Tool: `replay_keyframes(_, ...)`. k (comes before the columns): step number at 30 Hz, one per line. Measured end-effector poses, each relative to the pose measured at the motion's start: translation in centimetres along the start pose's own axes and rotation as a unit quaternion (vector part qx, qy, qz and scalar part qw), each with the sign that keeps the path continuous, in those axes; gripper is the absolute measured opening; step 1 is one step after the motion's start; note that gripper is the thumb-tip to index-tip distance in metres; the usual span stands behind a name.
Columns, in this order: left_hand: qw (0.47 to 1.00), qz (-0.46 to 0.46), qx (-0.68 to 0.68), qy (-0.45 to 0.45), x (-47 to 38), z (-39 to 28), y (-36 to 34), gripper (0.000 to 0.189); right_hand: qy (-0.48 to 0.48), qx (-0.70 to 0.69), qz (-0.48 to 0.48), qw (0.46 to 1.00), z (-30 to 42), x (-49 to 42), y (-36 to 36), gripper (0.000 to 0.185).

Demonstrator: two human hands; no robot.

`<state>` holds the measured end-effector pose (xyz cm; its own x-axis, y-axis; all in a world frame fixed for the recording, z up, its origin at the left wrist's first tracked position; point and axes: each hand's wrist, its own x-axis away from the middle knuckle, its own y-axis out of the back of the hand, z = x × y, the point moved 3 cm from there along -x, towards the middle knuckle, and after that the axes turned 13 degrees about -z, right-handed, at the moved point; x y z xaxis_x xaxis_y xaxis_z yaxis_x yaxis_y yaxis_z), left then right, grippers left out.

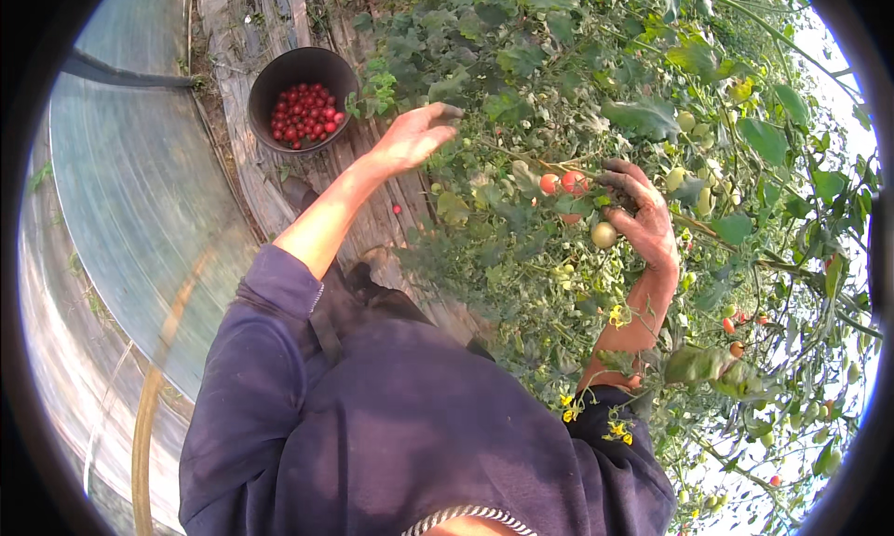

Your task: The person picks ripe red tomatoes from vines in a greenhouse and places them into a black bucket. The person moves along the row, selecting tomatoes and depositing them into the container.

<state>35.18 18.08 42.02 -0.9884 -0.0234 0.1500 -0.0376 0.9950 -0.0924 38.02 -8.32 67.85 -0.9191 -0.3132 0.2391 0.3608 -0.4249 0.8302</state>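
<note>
My left hand (414,139) reaches over the edge of the tomato foliage (503,103), fingers stretched out and the thumb apart, with nothing seen in it. My right hand (639,218) is curled beside a truss of tomatoes. Its thumb is by a pale green tomato (603,235); whether the fingers grip the stem is hidden. Two red tomatoes (562,183) hang just left of those fingers, and an orange-pink tomato (570,218) is partly covered by leaves below them. Dark stains show on the fingertips of both hands.
A black bucket (260,106) holding several red tomatoes (304,115) stands on the sheet-covered ground (241,141). One small red tomato (397,209) lies on the ground. Plastic greenhouse film (133,180) curves along the left. Vines with unripe tomatoes (705,187) spread to the right.
</note>
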Motion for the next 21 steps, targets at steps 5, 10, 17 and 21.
replay_keyframes(5, 0.924, 0.258, 0.275, 0.065, 1.4, -6.8, -11.1, 0.042, 0.022, 0.011, 0.019, 1.0, -0.2, 0.5, -0.2, 0.043)
replay_keyframes(10, 0.908, 0.315, 0.251, 0.118, 1.5, -8.1, -13.5, 0.041, 0.05, -0.001, 0.033, 0.998, -0.8, 0.7, -0.2, 0.042)
replay_keyframes(17, 0.92, 0.258, 0.285, 0.077, 2.3, -9.1, -12.3, 0.032, 0.047, 0.064, 0.023, 0.997, -0.3, -0.2, -0.8, 0.045)
replay_keyframes(21, 0.987, 0.093, 0.063, -0.118, 2.2, -10.5, -11.0, 0.033, 0.073, 0.085, -0.008, 0.994, 0.1, -0.3, -0.9, 0.044)
